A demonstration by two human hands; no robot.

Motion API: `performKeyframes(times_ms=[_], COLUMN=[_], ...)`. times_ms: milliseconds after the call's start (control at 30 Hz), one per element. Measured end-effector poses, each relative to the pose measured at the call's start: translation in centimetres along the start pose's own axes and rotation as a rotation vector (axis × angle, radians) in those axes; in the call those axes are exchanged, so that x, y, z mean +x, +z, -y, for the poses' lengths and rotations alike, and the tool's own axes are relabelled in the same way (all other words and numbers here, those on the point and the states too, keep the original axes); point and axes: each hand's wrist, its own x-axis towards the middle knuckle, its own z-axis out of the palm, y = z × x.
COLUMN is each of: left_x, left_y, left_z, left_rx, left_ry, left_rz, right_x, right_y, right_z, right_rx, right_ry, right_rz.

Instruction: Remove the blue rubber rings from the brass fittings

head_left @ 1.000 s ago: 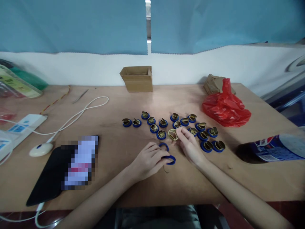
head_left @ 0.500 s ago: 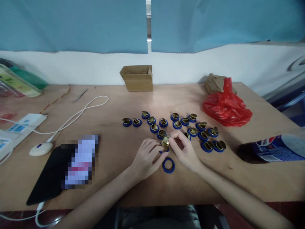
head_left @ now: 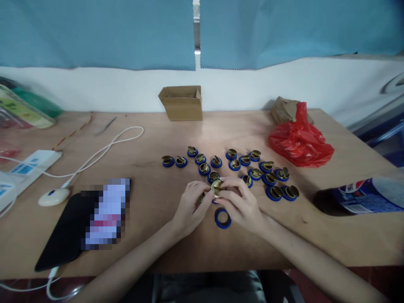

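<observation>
I have the left hand [head_left: 193, 207] and right hand [head_left: 241, 204] pinching a gold-coloured metal disc [head_left: 216, 187], which I judge light, stiff and slick, best held by its edge.

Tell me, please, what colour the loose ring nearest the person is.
The ring is blue, shown best in the head view.

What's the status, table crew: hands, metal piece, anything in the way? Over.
Left hand and right hand pinching gold-coloured metal piece. Blue ring lying nearer the person. Blue-rimmed pieces just beyond; no obvious obstruction.
</observation>
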Motion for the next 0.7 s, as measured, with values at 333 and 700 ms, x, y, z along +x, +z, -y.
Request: performKeyframes(times_ms=[333, 700], left_x=[-0.09, -0.59], left_y=[-0.11, 0.14], left_z=[0.25, 0.67], left_rx=[0.106, 0.120], left_ry=[-0.001, 0.083], left_rz=[-0.061, -0.076], right_x=[0.60, -0.20], right_y=[-0.28, -0.04], right_z=[0.16, -0.16], right_rx=[-0.077, -0.113], right_ry=[0.165, 0.269], right_rz=[-0.011, 0.049])
